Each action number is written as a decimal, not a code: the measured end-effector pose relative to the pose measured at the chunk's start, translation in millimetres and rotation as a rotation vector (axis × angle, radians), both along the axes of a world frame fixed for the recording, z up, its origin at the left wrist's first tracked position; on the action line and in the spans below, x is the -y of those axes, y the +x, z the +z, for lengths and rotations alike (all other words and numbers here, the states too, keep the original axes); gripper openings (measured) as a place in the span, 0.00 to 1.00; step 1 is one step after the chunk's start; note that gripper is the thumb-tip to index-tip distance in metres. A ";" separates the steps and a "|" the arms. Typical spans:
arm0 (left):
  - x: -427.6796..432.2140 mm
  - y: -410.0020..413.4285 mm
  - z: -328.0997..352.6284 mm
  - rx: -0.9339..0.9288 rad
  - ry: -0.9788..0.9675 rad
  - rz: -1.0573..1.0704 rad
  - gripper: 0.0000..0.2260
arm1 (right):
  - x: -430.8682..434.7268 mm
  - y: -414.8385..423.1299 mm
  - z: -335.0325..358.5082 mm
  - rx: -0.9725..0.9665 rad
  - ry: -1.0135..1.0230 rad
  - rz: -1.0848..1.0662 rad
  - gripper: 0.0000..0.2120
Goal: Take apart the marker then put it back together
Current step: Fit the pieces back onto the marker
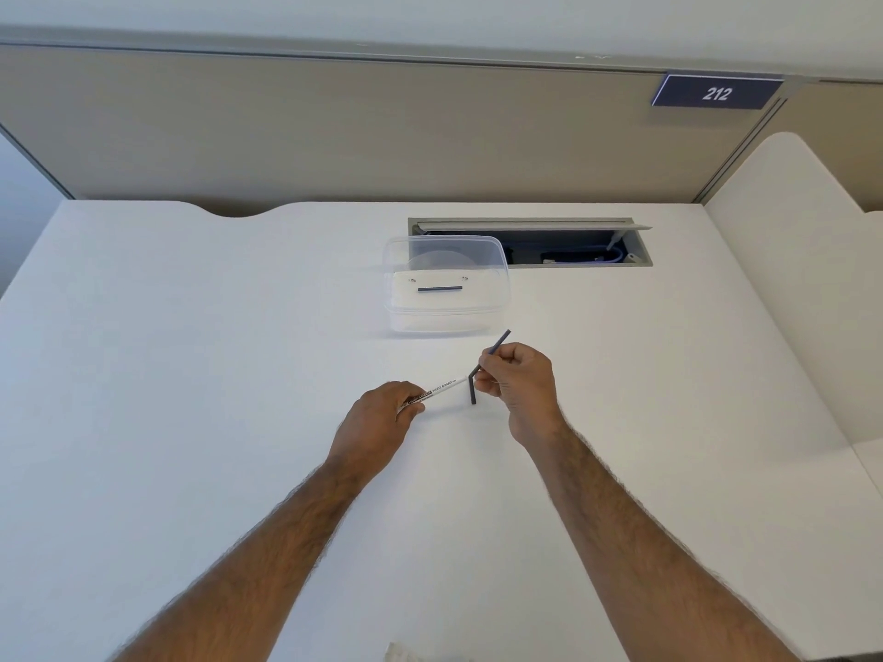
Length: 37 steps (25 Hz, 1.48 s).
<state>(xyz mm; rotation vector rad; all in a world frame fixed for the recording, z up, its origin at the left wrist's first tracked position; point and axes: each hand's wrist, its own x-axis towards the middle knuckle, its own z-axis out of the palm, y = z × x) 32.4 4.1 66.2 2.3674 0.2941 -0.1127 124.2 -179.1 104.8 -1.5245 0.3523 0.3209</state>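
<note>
My left hand (382, 413) grips the white marker barrel (442, 388), printed with black lettering, near its rear end; the barrel points up and to the right. My right hand (518, 382) pinches a thin dark grey rod (499, 342), which looks like the ink core. The rod rises past my fingers at the top right. Below the fingers a dark grey piece (473, 391) hangs down just off the barrel's open end; whether it is the same rod bent or a second part, I cannot tell. Both hands hover above the white desk (191, 375).
A clear plastic container (446, 284) stands behind my hands with a dark rod and small parts inside. Behind it is an open cable tray (573, 253) cut into the desk. A beige partition with a "212" sign (716, 93) closes the back; a white divider (788, 279) stands on the right.
</note>
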 end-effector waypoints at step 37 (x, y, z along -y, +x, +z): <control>4.5 12.3 11.9 0.073 -0.299 0.197 0.07 | 3.3 5.2 -29.6 0.048 -0.372 0.224 0.05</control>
